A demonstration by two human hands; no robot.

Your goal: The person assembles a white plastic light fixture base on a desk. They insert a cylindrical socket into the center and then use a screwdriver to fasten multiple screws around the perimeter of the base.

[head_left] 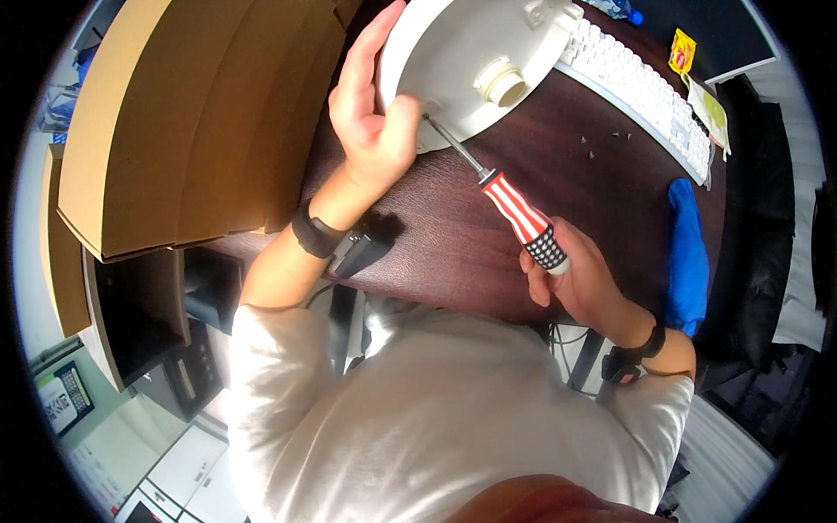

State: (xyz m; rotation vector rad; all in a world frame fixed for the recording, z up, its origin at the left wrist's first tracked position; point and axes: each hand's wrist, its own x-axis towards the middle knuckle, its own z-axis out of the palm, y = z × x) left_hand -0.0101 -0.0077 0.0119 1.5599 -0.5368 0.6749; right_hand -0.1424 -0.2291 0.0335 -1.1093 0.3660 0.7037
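My left hand (373,118) grips the rim of a white, bowl-shaped plastic housing (462,52), fingers outside and thumb over the edge. The housing is tilted with its hollow side toward me, and a short cream collar (504,84) stands up inside it. My right hand (575,277) holds a screwdriver (521,212) by the end of its handle, which has red and white stripes and white dots on black. The metal shaft slants up to the left, its tip at the housing's inner wall near my left thumb. Whether a screw sits under the tip is too small to tell.
Several small dark screws (590,155) lie on the dark brown table (453,244). Beyond them stands a white keyboard (641,91), with a yellow packet (682,50) behind. A long blue cloth-like item (687,253) lies at the right edge. Large cardboard boxes (200,122) stand at the left.
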